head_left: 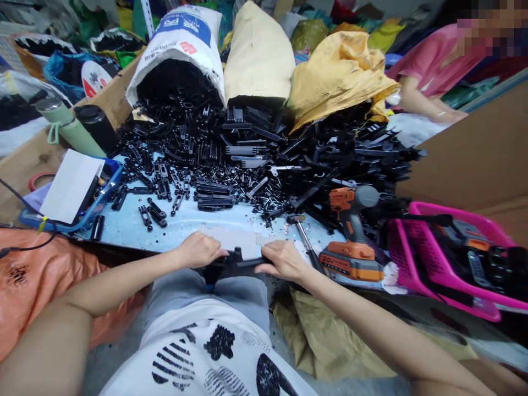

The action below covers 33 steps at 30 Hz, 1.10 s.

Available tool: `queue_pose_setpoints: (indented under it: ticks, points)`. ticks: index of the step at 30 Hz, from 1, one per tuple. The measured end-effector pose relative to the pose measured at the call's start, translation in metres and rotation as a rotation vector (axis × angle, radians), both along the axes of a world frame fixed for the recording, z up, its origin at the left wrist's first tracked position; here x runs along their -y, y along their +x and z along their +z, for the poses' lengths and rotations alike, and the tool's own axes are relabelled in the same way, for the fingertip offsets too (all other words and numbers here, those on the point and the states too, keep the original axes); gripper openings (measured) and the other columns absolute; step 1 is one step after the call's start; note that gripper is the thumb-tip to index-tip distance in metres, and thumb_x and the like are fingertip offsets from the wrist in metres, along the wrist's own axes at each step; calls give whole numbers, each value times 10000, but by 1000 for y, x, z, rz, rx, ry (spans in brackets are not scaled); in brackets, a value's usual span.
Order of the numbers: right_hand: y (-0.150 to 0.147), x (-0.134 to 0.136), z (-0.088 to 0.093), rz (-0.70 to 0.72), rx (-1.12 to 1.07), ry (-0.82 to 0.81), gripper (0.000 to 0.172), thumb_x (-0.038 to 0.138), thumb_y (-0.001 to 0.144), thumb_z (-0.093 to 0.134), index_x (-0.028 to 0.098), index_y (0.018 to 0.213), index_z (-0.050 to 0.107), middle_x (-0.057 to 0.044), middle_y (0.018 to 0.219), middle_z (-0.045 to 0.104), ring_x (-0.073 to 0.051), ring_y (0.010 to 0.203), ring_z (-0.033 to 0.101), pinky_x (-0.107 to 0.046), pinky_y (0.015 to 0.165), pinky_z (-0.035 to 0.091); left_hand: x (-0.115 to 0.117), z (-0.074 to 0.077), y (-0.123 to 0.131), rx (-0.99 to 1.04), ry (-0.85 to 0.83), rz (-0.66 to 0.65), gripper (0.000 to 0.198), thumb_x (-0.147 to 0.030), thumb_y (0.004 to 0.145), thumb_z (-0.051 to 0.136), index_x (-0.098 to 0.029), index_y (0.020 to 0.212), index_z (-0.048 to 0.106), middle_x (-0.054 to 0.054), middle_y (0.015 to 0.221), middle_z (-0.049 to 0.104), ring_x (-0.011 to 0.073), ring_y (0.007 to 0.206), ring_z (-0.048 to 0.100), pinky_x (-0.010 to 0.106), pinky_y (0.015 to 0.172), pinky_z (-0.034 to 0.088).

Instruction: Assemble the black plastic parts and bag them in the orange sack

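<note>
At the table's front edge, above my lap, a long black plastic part [243, 263] spans the gap between my hands. My left hand [201, 248] is closed on its left end, fingers curled. The other end sits in my right hand [284, 258], pinched between thumb and fingers. A small knob stands up from the part near its middle; its exact kind is unclear. Just beyond my right hand lies a hammer [304, 237]. An orange and grey cordless drill [350, 234] stands on its battery to the right.
Black plastic pieces [251, 148] and small screws [264, 198] are heaped across the blue tabletop [190, 223], spilling from several sacks [259, 55]. A blue tray [103, 192] is at left, pink baskets [457, 214] at right. Another person [433, 71] is behind a cardboard panel [474, 148].
</note>
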State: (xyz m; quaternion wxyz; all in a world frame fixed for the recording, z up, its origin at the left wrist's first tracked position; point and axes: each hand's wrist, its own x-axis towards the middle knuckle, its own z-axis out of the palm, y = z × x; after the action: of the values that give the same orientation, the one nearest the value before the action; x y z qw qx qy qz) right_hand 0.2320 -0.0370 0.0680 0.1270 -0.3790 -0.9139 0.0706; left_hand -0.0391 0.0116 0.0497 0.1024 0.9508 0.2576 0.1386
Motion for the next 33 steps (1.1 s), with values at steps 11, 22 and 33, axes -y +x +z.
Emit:
queue_pose_setpoints:
  ticks: [11, 22, 33]
  points:
    - [-109, 52, -18, 278, -1226, -5, 618, 726, 824, 67, 249, 809, 460, -20, 685, 467, -169, 613, 479, -340, 631, 392, 86, 21, 32, 817, -99, -359, 656, -699, 861, 148, -187, 772, 548, 15, 551, 520, 125, 510, 517, 268, 523, 402]
    - [-48, -164, -45, -385, -326, 171, 259, 344, 905, 411, 165, 1069, 505, -133, 1139, 552, -239, 1082, 460, -386, 912, 356, -23, -64, 5, 13, 416, 148, 401, -439, 885, 488, -204, 1205, 548, 113, 983, 610, 238, 954, 552, 362, 793, 427]
    - [-4, -317, -46, -673, 301, 41, 349, 341, 890, 537, 143, 1177, 523, -85, 1173, 547, -183, 1004, 564, -407, 852, 487, -89, -40, -24, -76, 133, 715, 359, -366, 907, 443, -122, 1147, 549, 148, 1104, 567, 272, 1060, 475, 387, 859, 355]
